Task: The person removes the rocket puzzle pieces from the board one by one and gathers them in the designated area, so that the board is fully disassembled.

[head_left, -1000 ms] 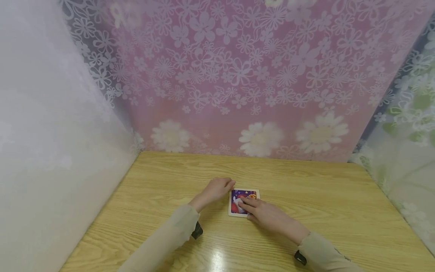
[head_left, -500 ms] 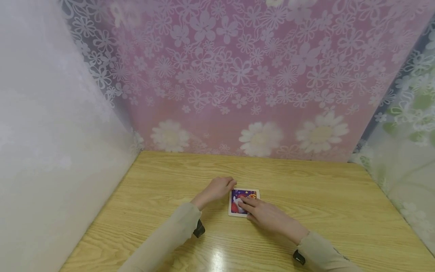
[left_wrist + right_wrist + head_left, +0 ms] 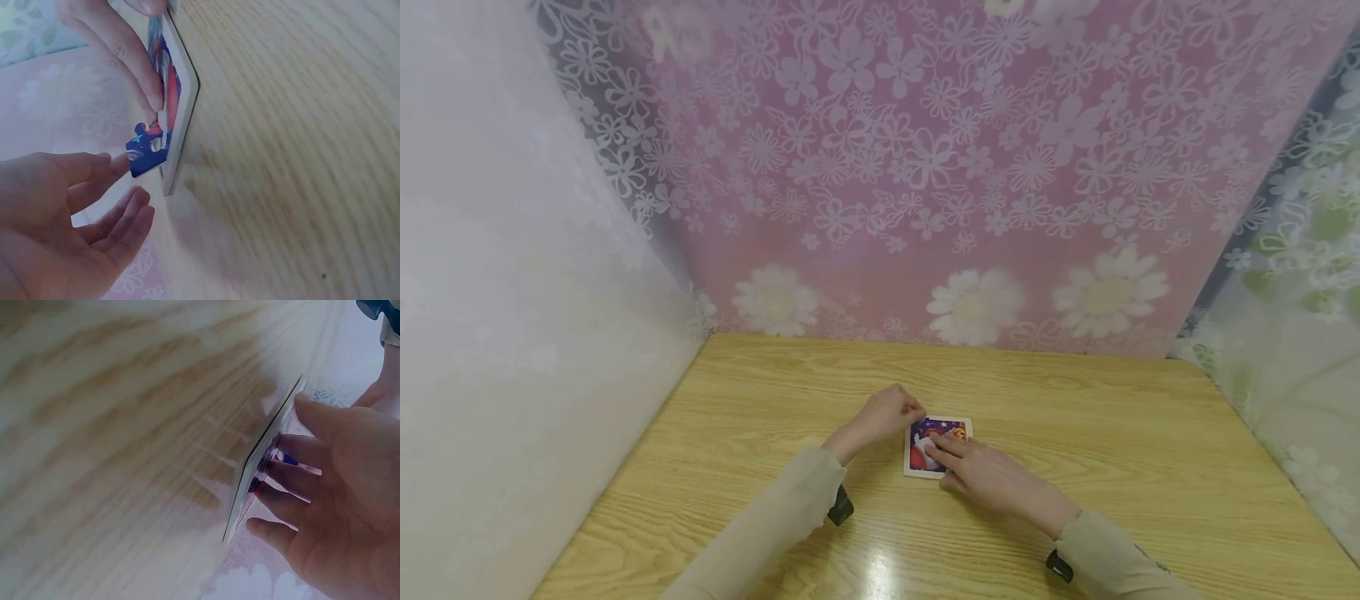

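A small square jigsaw puzzle [image 3: 919, 458] in a white-edged tray lies flat on the wooden table, showing a red, white and purple picture with stars. At its far left corner, my left hand [image 3: 883, 417] pinches a dark blue puzzle piece [image 3: 145, 154] between thumb and finger. In the left wrist view that piece is tilted up over the tray edge [image 3: 186, 94]. My right hand [image 3: 996, 481] lies over the puzzle's right side, fairly straight fingertips resting on the picture and covering part of it. The right wrist view shows its thumb [image 3: 315, 415] by the tray's edge.
The wood-grained table [image 3: 775, 392] extends around the puzzle on all sides. A pink flowered curtain [image 3: 880, 208] stands behind it, with a pale sheet [image 3: 535, 292] on the left and a flowered one [image 3: 1300, 333] on the right.
My left hand has shifted slightly right and its wrist has risen, and a dark corner piece now shows lifted at its fingertips. My right hand stays almost still on the puzzle.
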`<state>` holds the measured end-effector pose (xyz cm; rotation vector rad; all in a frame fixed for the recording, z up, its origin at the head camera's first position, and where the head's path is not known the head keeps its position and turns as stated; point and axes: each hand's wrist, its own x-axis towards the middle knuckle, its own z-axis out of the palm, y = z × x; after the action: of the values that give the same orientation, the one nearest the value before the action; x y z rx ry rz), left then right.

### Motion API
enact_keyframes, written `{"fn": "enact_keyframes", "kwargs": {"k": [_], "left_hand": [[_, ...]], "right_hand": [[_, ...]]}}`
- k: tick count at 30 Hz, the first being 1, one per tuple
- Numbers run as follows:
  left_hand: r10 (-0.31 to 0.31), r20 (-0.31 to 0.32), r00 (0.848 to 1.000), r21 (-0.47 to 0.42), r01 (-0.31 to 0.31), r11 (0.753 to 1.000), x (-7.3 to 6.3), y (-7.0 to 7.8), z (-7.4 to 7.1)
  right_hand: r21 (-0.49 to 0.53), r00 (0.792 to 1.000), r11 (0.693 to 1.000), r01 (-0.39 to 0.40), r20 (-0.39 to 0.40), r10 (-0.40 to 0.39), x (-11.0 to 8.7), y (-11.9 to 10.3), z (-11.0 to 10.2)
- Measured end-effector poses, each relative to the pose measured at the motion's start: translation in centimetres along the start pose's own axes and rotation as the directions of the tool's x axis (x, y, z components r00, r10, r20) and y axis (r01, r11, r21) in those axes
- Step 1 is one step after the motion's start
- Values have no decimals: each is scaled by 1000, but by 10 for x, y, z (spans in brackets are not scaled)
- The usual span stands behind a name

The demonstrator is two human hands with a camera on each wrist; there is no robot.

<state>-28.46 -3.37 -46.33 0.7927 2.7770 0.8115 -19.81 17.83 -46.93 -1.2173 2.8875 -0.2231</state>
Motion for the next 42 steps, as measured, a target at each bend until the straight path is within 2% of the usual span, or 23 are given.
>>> {"fn": "enact_keyframes", "kwargs": {"k": [6, 15, 23, 29, 36, 42], "left_hand": [[12, -32, 999, -83, -15, 996, -1, -8, 5], [-24, -120, 993, -158, 5, 987, -1, -17, 8], [-66, -114, 991, -254, 36, 967, -3, -23, 10], [-102, -106, 989, -294, 67, 954, -4, -24, 12], [-157, -121, 980, -349, 106, 931, -4, -26, 15], [-204, -126, 971, -381, 142, 914, -7, -27, 13]], "right_hand": [[18, 1000, 1000, 5, 29, -6, -1, 2, 3], [38, 999, 999, -5, 37, 4, -1, 3, 5], [25, 1000, 1000, 1, 29, -1, -2, 3, 6], [18, 1000, 1000, 0, 22, 0, -3, 3, 5], [-9, 1000, 1000, 16, 14, -16, -3, 3, 5], [7, 1000, 1000, 15, 25, -15, -3, 1, 3]]}}
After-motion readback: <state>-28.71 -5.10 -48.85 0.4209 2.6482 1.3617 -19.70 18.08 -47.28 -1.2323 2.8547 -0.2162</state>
